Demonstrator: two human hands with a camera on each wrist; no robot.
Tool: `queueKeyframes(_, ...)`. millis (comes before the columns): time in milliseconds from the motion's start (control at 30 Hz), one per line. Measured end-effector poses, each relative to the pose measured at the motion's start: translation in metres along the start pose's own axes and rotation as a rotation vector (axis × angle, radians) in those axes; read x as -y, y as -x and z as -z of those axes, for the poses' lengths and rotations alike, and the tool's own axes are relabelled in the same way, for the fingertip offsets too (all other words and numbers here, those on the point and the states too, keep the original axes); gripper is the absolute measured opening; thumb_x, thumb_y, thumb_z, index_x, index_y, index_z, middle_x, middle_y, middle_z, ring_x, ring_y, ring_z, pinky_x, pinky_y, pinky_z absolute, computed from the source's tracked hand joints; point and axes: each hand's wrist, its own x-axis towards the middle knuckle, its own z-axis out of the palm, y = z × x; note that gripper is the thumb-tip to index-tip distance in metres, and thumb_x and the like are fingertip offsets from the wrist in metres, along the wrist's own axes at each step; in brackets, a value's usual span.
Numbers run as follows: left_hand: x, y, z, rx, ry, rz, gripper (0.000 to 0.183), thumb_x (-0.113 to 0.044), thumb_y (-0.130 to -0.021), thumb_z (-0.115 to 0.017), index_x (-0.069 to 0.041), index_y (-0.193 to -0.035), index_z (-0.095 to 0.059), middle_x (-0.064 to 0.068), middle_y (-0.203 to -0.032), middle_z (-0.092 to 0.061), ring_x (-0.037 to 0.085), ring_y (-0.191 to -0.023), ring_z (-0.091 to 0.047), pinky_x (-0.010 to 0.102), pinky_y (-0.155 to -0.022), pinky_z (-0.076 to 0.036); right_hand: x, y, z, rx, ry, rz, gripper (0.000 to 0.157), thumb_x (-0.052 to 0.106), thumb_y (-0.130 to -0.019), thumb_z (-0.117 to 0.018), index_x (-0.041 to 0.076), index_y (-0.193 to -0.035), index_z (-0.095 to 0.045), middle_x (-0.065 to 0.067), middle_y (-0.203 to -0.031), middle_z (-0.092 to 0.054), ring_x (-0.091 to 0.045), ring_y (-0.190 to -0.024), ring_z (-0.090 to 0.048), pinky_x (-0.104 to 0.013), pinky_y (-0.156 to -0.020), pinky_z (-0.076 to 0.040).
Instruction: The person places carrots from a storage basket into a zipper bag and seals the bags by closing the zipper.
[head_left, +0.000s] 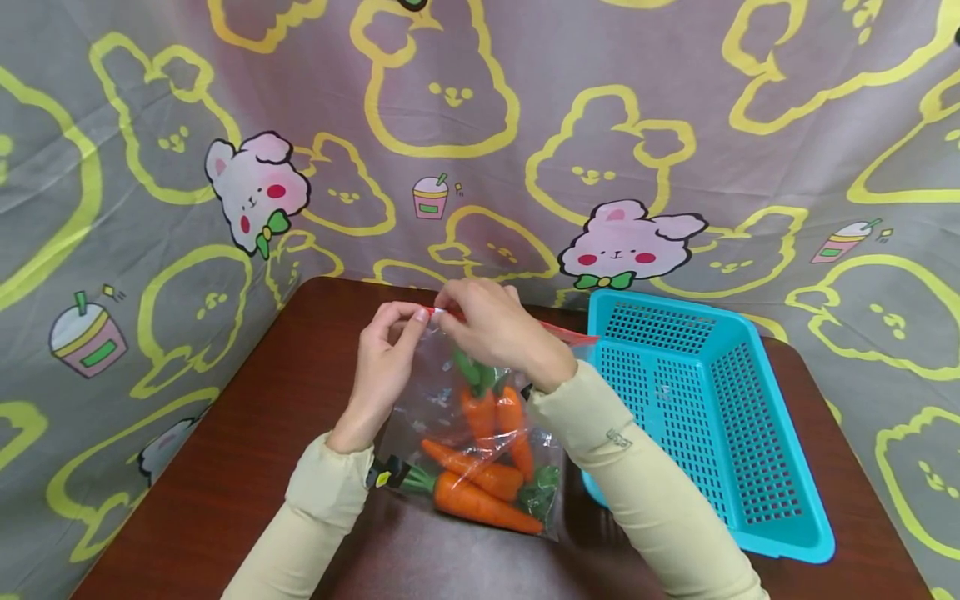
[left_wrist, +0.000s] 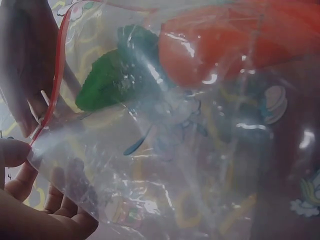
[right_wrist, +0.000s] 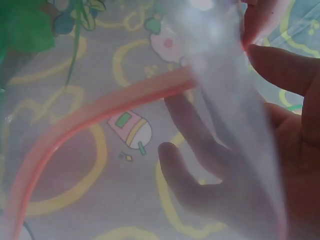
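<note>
A clear zip bag [head_left: 422, 398] with a red seal strip [head_left: 570, 335] is held up over the table by its top edge. Inside lie several orange carrots [head_left: 487, 505] with green leafy tops [head_left: 468, 367]. My left hand [head_left: 384, 358] pinches the bag's top left corner between thumb and forefinger. Right beside it, my right hand [head_left: 491, 325] pinches the edge at a small white slider [head_left: 438, 311]. From the left wrist, the slider [left_wrist: 36, 131] sits close to the left thumb. In the right wrist view, the right hand's lower fingers [right_wrist: 195, 140] show behind the plastic.
A turquoise slotted basket [head_left: 817, 533] stands on the right side of the brown wooden table [head_left: 247, 467], beside my right forearm. A grey curtain [head_left: 517, 50] printed with yellow bunny outlines hangs behind and around the table.
</note>
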Motion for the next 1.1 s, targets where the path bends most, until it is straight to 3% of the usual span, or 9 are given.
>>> queueKeyframes(233,0.0016,0.0003,-0.0005,-0.018,0.006,-0.020,0.017,-0.011,-0.095,-0.061,0.004,-0.100,-0.066,0.003,-0.097,-0.056,0.007,-0.078,-0.061,0.017,-0.071,-0.046,-0.0001,-0.0015,-0.0018,-0.003,-0.012,-0.012,0.016,0.028,-0.096,-0.059,0.014,-0.098,-0.066,0.003,-0.093,-0.065,-0.018,-0.098,-0.057,-0.043,-0.086,-0.037)
queueKeyframes(1100,-0.0024,-0.0008,0.0014,-0.010,-0.054,-0.056,0.019,-0.011,-0.095,-0.060,0.007,-0.096,-0.065,0.012,-0.115,-0.049,0.006,-0.091,-0.051,0.017,-0.075,-0.040,-0.0035,-0.0028,-0.0013,0.014,0.014,-0.007,0.017,0.030,-0.098,-0.056,0.016,-0.098,-0.065,0.005,-0.087,-0.062,-0.015,-0.089,-0.056,-0.042,-0.086,-0.041)
